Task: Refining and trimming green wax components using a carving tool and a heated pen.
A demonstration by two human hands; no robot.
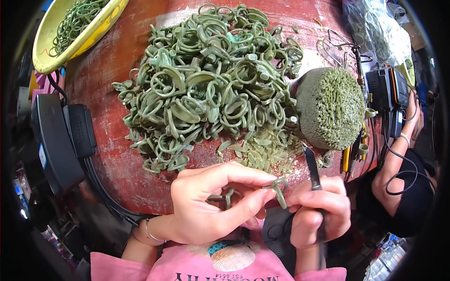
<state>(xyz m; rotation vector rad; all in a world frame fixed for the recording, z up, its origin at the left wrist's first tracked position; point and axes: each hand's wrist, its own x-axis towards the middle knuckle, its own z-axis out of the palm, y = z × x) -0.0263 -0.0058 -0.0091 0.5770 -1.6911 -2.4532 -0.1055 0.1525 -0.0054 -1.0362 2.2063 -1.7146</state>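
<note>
Green ring (281, 195) is pinched in the left hand (211, 201) by the surface's (112, 145) near edge; the right hand (328, 206) grips a knife (311, 165).

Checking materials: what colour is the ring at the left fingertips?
The ring is dull green, in the head view.

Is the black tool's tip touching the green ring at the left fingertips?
Apart: the head view shows a plain gap between the black tool's tip, pointing away, and the green ring.
</note>
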